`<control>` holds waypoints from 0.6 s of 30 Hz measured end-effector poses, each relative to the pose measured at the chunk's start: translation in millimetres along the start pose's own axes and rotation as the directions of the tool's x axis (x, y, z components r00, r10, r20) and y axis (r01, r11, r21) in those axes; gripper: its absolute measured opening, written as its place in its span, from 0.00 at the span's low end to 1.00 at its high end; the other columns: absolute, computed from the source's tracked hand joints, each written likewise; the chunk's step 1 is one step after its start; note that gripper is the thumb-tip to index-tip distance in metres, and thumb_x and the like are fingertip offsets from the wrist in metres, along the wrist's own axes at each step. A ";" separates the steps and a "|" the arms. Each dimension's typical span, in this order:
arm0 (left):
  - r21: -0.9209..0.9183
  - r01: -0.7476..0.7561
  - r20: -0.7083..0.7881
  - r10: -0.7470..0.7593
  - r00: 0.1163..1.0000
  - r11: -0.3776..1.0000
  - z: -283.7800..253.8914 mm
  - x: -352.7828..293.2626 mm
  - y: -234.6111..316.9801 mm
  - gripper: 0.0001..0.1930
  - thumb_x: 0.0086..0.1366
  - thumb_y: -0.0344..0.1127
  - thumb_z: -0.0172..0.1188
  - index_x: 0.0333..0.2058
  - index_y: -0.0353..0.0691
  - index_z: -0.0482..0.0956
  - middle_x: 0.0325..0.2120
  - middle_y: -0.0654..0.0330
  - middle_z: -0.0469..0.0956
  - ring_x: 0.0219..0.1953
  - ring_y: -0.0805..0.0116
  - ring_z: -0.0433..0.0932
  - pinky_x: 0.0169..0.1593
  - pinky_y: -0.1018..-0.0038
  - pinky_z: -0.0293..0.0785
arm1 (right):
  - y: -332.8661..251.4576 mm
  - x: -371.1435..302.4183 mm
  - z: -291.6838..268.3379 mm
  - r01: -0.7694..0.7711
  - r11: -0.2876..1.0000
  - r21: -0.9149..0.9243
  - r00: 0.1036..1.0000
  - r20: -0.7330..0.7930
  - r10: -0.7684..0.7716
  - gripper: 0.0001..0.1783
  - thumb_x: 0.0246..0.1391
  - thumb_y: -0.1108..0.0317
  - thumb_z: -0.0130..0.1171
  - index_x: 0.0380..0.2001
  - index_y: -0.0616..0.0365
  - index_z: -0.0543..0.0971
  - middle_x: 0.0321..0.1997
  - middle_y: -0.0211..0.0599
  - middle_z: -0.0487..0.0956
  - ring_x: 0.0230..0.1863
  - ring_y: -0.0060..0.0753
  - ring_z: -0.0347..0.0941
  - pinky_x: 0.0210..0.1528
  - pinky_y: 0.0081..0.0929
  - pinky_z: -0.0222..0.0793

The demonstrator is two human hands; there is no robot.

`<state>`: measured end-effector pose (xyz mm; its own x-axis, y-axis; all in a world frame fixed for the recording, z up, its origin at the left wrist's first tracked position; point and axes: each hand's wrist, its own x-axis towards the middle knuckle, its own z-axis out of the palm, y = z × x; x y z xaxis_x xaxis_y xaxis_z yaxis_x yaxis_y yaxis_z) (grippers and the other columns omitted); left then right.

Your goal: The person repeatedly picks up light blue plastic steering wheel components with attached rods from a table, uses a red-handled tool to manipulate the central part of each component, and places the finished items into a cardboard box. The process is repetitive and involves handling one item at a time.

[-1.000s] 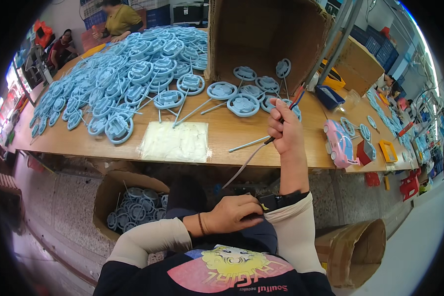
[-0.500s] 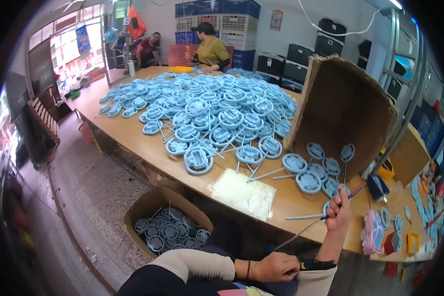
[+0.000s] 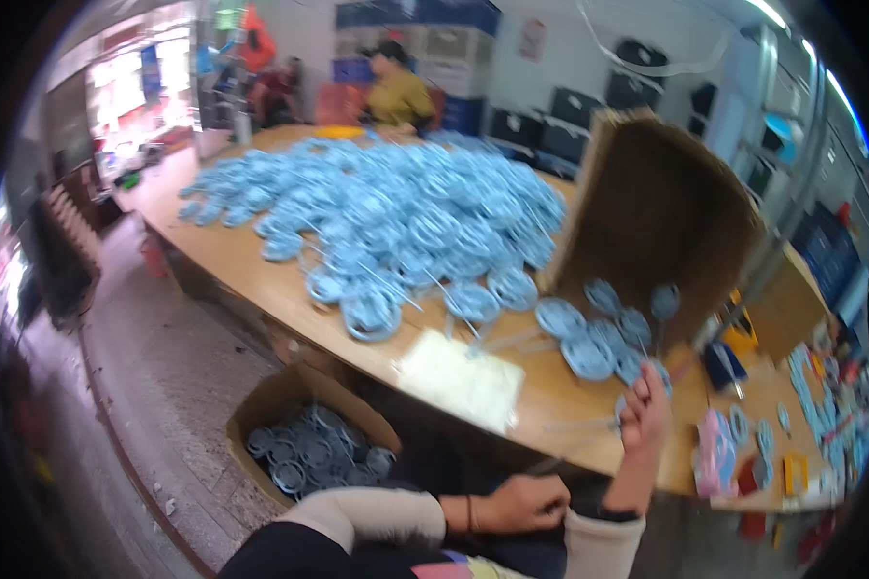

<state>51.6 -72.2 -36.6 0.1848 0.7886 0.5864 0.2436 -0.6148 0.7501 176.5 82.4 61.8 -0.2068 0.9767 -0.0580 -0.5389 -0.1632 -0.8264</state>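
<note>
My right hand (image 3: 645, 415) is raised over the table's near edge, closed, with a slim red-and-dark item (image 3: 684, 369) blurred at its fingertips; I cannot tell its kind. Around and beyond it lie several round light blue plastic pieces (image 3: 587, 355) with thin stems. One such piece (image 3: 664, 301) stands upright just above the fingertips, its stem running down toward them. Lower, in front of my body, my left hand (image 3: 526, 504) is curled into a fist beside the right sleeve (image 3: 603, 545); whatever its fingers hold, if anything, is hidden.
A large heap of blue pieces (image 3: 386, 203) covers the wooden table (image 3: 261, 265). A cardboard box (image 3: 666, 212) lies open-sided at the right, and a second box (image 3: 309, 381) of darker pieces stands below. A pale packet (image 3: 462, 378) is near the edge. Two people (image 3: 399, 96) are behind.
The whole view has shifted slightly and blurred, so things sit a little further left. Both hands keep nearly the same pose; the left fist shows slightly apart from the right sleeve.
</note>
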 end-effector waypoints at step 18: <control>0.170 0.014 0.114 -0.033 0.993 0.985 -35.4 23.3 -13.4 0.08 0.49 0.27 0.58 0.30 0.38 0.71 0.26 0.57 0.72 0.28 0.61 0.74 0.31 0.73 0.71 | 0.1 -25.9 -19.6 -0.001 0.996 -0.088 0.998 0.064 0.007 0.08 0.56 0.62 0.50 0.35 0.54 0.71 0.18 0.21 0.64 0.10 0.09 0.48 0.10 0.10 0.40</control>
<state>18.9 -45.8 -22.2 0.2835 0.8041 0.5225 0.4045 -0.5943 0.6951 197.9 59.8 52.2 -0.2626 0.9645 -0.0272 -0.4647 -0.1511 -0.8725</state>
